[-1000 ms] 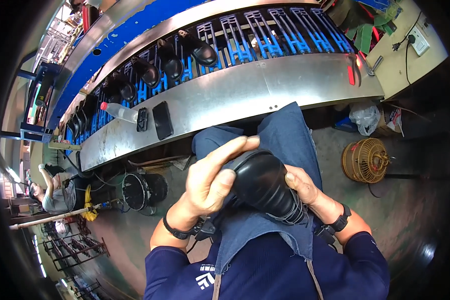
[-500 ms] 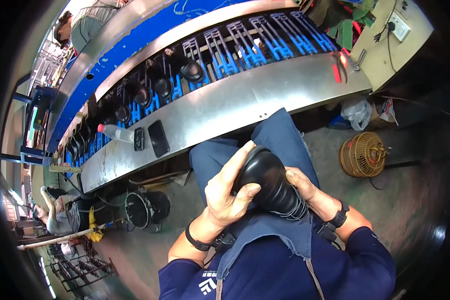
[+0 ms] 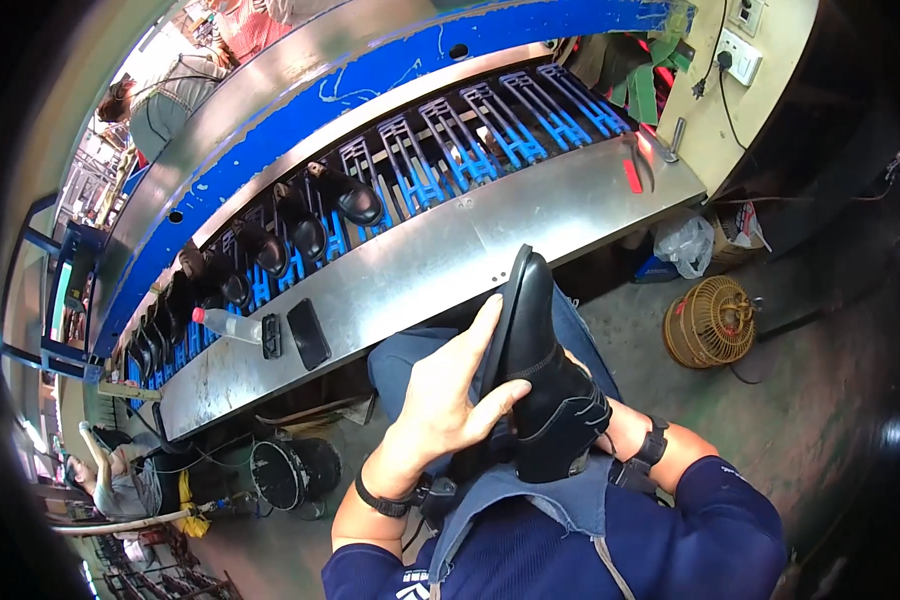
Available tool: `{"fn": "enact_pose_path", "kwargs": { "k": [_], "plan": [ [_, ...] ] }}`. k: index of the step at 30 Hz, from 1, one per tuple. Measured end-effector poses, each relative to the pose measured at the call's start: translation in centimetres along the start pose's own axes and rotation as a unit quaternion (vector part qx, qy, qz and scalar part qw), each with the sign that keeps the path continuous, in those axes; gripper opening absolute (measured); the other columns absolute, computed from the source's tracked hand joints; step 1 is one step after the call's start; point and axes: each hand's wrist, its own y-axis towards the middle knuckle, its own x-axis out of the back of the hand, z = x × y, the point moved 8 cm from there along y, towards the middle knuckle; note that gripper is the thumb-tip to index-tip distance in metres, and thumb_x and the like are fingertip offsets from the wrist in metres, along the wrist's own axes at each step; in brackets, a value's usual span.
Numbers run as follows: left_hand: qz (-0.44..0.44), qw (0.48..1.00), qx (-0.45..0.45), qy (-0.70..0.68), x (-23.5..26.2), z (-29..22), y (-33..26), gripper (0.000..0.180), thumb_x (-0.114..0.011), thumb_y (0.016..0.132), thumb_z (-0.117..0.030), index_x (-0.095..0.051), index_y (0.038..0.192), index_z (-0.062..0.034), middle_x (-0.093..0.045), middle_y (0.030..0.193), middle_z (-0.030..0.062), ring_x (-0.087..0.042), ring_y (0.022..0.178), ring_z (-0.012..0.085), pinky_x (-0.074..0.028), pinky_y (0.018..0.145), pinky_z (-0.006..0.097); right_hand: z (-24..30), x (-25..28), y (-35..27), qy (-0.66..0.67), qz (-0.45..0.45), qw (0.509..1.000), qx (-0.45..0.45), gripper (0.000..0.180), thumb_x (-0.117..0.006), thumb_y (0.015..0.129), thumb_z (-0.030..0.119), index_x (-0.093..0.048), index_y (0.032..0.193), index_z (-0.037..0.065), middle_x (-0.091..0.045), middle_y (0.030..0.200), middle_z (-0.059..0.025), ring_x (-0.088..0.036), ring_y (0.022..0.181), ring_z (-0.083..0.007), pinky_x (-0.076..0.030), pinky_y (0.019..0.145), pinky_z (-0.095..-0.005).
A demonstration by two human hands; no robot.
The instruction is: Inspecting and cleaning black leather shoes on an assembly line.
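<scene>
Over my lap stands a black leather lace-up shoe point(image 3: 540, 340), turned side-on with its toe pointing up and away from me and its sole facing left. My left hand point(image 3: 450, 390) grips it along the sole edge, thumb across the near side. Behind the shoe's right side is my right hand point(image 3: 622, 428), closed around it near the laces, with most of its fingers hidden. Blue trousers and a frayed apron point(image 3: 560, 495) lie beneath the shoe.
Ahead runs a metal bench point(image 3: 400, 285) bearing a phone point(image 3: 308, 333), a bottle point(image 3: 232, 326), red-handled pliers point(image 3: 634, 172) and a hammer point(image 3: 677, 138). Beyond it, blue racks point(image 3: 515, 140) hold several black shoes. A wicker cage point(image 3: 710, 322) and a bucket point(image 3: 278, 472) stand on the floor.
The shoe has turned from showing its rounded toe and upper to showing its side and sole edge. Both hands remain on it. The head view has shifted slightly.
</scene>
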Motion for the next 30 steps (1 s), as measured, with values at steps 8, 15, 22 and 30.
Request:
{"fn": "enact_pose_path", "kwargs": {
  "k": [8, 15, 22, 30],
  "plan": [
    [0.083, 0.992, 0.008, 0.1, -0.3, -1.4, 0.8, 0.099, -0.085, 0.077, -0.03, -0.031, 0.15, 0.0079, -0.062, 0.121, 0.0296, -0.066, 0.11, 0.0396, -0.053, 0.094, 0.039, -1.1, 1.6, 1.1, 0.078, 0.009, 0.997, -0.006, 0.042, -0.048, 0.106, 0.029, -0.045, 0.142, 0.008, -0.061, 0.126, -0.0129, -0.068, 0.106, -0.0254, -0.062, 0.087, -0.0391],
    [-0.08, 0.916, 0.218, -0.326, 0.2, 3.3, -1.5, 0.108, -0.091, 0.071, -0.022, -0.024, 0.152, 0.0002, -0.051, 0.14, 0.0216, -0.054, 0.129, 0.0302, -0.046, 0.107, 0.042, 0.9, -0.8, 2.3, -0.182, -0.014, 0.976, 0.12, 0.051, -0.029, 0.11, 0.042, -0.048, 0.137, 0.003, -0.06, 0.123, -0.0083, -0.059, 0.111, -0.0148, -0.047, 0.1, -0.0315],
    [-0.232, 0.821, 0.288, -0.436, 1.4, 7.2, -3.7, 0.058, -0.079, 0.08, -0.017, -0.053, 0.129, -0.0014, -0.064, 0.112, 0.01, -0.063, 0.102, 0.0189, -0.052, 0.092, 0.034, -0.1, -4.4, 2.2, -0.469, -0.042, 0.878, 0.089, 0.065, -0.053, 0.101, 0.046, -0.036, 0.139, -0.004, -0.054, 0.131, -0.0281, -0.055, 0.125, -0.0328, -0.042, 0.106, -0.0419],
    [-0.198, 0.617, 0.291, -0.704, -2.4, 12.6, -9.6, 0.063, -0.071, 0.083, -0.03, -0.052, 0.132, 0.0038, -0.066, 0.12, 0.0208, -0.068, 0.105, 0.031, -0.056, 0.095, 0.042, 4.9, -6.1, 0.3, -0.707, 0.042, 0.686, 0.169, 0.04, -0.073, 0.089, 0.03, -0.061, 0.115, 0.003, -0.067, 0.064, -0.0092, -0.068, 0.056, -0.02, -0.055, 0.056, -0.0327]
  ]
}}
